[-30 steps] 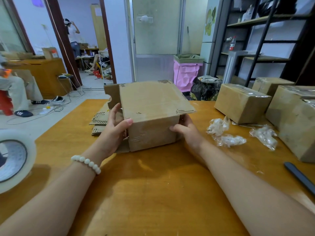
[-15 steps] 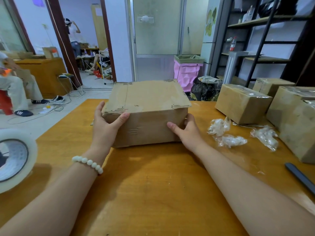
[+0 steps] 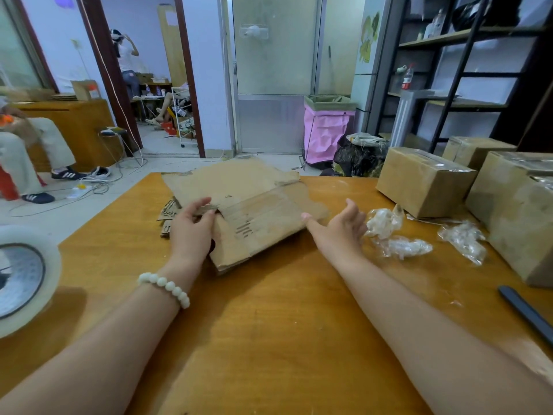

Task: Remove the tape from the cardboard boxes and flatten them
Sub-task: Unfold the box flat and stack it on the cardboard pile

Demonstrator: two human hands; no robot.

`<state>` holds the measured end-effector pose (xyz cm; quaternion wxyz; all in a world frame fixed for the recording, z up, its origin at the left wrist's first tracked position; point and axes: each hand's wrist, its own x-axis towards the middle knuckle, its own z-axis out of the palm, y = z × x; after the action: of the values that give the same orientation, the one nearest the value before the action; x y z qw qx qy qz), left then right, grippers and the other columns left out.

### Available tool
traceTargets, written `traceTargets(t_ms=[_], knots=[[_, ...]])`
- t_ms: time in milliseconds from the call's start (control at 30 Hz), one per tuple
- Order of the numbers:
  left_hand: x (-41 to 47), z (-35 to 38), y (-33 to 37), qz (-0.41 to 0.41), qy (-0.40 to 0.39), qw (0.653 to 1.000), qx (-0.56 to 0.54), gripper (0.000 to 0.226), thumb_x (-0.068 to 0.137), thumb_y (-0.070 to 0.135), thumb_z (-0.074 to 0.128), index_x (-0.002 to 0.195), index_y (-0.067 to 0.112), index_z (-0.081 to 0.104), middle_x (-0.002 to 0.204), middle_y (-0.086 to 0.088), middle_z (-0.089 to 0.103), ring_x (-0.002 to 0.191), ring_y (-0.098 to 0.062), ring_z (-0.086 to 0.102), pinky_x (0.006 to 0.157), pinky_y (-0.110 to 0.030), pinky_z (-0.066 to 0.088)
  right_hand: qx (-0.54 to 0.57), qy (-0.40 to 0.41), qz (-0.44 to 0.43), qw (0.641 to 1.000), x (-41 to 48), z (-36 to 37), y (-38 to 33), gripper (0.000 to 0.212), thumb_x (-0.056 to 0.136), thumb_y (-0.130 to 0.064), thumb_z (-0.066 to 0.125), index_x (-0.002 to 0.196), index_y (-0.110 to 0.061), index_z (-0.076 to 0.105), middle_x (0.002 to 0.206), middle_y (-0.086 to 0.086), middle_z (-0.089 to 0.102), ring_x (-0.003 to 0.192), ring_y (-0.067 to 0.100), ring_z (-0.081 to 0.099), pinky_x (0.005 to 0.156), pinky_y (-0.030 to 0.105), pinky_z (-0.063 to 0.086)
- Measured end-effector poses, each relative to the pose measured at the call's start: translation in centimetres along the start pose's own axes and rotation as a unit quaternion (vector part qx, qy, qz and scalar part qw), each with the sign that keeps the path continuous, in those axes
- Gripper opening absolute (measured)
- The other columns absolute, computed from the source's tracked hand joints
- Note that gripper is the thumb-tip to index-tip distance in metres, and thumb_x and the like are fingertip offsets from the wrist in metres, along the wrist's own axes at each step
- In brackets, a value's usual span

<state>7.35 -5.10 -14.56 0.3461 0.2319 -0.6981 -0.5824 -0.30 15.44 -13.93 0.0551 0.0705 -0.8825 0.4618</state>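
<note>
A large roll of clear tape [image 3: 22,280] sat at the far left edge of an orange-brown wooden table [image 3: 269,339], blurred by its nearness to the camera. Behind it, off the table, a seated person [image 3: 30,151] in pale trousers and dark striped shoes was partly in view.

Left of centre, the person's left hand [image 3: 191,232], with a white bead bracelet [image 3: 164,287] on the wrist, reached forward. Its thumb and fingers were curled round a flap at the left edge of a flattened cardboard box [image 3: 260,217], gripping it. The box lay collapsed near the middle of the table, tilted, with its far panel reaching past the table's far edge. Its near corner rested on the wood. Just under its left side a small stack of flat cardboard pieces [image 3: 167,209] poked out.

To the right of the box, the right hand [image 3: 341,226] was open, palm turned inward and fingers relaxed. One fingertip was at the box's right edge, and the hand held nothing.

Just beside that hand lay three crumpled wads of clear tape [image 3: 401,247], loose on the table. Further right stood three taped cardboard boxes [image 3: 425,181], sealed and upright, set close together at the table's right side. Near the right edge, closer to the camera, lay a dark narrow tool [image 3: 526,313]. What kind of tool it was could not be made out.
</note>
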Motion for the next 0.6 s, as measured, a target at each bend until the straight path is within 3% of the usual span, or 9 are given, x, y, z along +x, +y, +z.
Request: traceTargets(t_ms=[67,167,200,333,467,533,600], knots=[[0.1,0.1,0.2,-0.02,-0.013,0.999,-0.046,0.032,0.101,0.008,0.047,0.126,0.025,0.058,0.113,-0.003,0.059,0.099,-0.019,0.062,0.082,-0.037,0.057,0.044,-0.022,0.008,0.999,-0.1,0.2,-0.2,0.08,0.087,-0.049,0.059,0.143,-0.013,0.014,0.145,0.009,0.025,0.133,0.026,0.025,0.107,0.042,0.031],[-0.8,0.6,0.9,-0.055,-0.1,0.989,-0.098,0.048,0.101,0.002,0.042,0.146,0.019,0.039,0.11,0.01,0.051,0.1,-0.014,0.06,0.072,-0.024,0.059,0.087,-0.126,0.032,0.988,-0.7,0.9,-0.8,0.071,0.088,-0.055,0.052,0.137,-0.019,0.016,0.127,0.007,0.05,0.105,0.02,0.053,0.076,0.032,0.046],[-1.1,0.7,1.0,-0.059,-0.126,0.985,-0.105,0.052,0.1,0.001,0.042,0.149,0.019,0.034,0.113,0.01,0.051,0.103,-0.016,0.06,0.071,-0.023,0.059,0.093,-0.154,0.031,0.983,-1.1,1.2,-1.0,0.071,0.088,-0.056,0.052,0.137,-0.021,0.015,0.123,0.006,0.054,0.097,0.018,0.057,0.073,0.031,0.048],[-1.8,1.0,1.1,-0.076,-0.225,0.96,-0.148,0.068,0.097,-0.003,0.045,0.154,0.02,0.017,0.137,-0.011,0.047,0.118,-0.028,0.057,0.084,-0.029,0.058,0.141,-0.17,-0.011,0.975,-1.7,2.5,-1.1,0.077,0.091,-0.043,0.059,0.144,-0.021,0.007,0.104,-0.001,0.06,0.086,0.008,0.061,0.078,0.03,0.052],[-2.0,1.1,1.4,-0.097,-0.276,0.94,-0.175,0.072,0.096,0.0,0.046,0.155,0.019,0.01,0.141,-0.014,0.043,0.117,-0.027,0.058,0.085,-0.028,0.057,0.232,-0.154,0.053,0.959,-0.5,2.5,-0.9,0.078,0.088,-0.03,0.066,0.144,-0.023,0.012,0.102,-0.001,0.057,0.088,0.015,0.059,0.077,0.031,0.051],[-2.0,1.0,1.4,-0.073,-0.261,0.958,-0.098,0.066,0.098,0.01,0.048,0.155,0.021,0.015,0.132,-0.009,0.051,0.11,-0.021,0.059,0.08,-0.029,0.057,0.279,-0.143,0.076,0.947,0.4,2.3,-0.8,0.073,0.089,-0.02,0.065,0.144,-0.021,0.016,0.108,0.003,0.057,0.093,0.018,0.06,0.081,0.032,0.053],[-1.2,0.7,1.0,-0.014,-0.158,0.987,0.028,0.053,0.101,0.023,0.048,0.151,0.02,0.03,0.124,-0.006,0.056,0.11,-0.02,0.057,0.086,-0.034,0.052,0.286,-0.107,0.073,0.949,1.5,1.9,-0.5,0.067,0.091,-0.016,0.062,0.144,-0.019,0.021,0.111,0.006,0.058,0.098,0.02,0.061,0.088,0.037,0.053]])
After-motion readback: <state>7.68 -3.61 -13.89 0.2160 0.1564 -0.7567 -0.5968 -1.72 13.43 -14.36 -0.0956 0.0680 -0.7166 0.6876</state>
